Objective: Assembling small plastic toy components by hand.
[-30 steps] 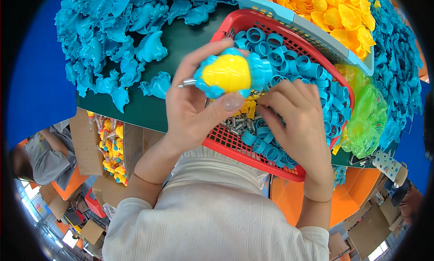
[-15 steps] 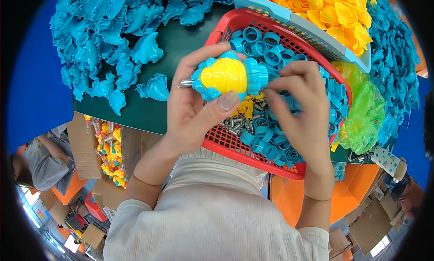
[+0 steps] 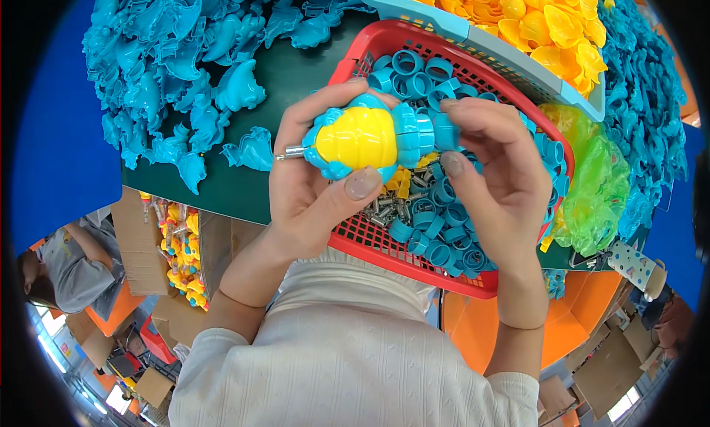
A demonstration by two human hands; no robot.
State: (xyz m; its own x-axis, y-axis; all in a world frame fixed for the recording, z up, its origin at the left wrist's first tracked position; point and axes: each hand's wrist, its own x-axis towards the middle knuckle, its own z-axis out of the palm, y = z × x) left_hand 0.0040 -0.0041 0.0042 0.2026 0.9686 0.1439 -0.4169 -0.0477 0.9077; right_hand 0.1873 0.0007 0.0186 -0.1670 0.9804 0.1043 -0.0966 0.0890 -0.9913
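My left hand (image 3: pixel 307 183) is closed round a blue and yellow plastic toy body (image 3: pixel 356 139), its thumb pressing the lower edge. A metal pin (image 3: pixel 291 153) sticks out of the toy's left end. At the right end is a ribbed blue collar (image 3: pixel 413 135). My right hand (image 3: pixel 499 161) pinches a blue plastic ring (image 3: pixel 445 132) between thumb and fingers, right up against that collar. Whether the ring is round the collar's end or only touching it, I cannot tell. Below both hands stands a red basket (image 3: pixel 392 253) with many loose blue rings (image 3: pixel 436 231) and small metal parts (image 3: pixel 382 207).
Blue plastic shells (image 3: pixel 177 65) are heaped at the far left of the dark green table (image 3: pixel 296 79). Behind the red basket, a light blue basket (image 3: pixel 444 29) holds yellow shells. A green plastic bag (image 3: pixel 592 190) lies at right. Below the table, a cardboard box (image 3: pixel 140 242) contains yellow toys.
My right hand has turned, its fingers now round the ring at the collar's end. The toy and my left hand have shifted slightly left and down.
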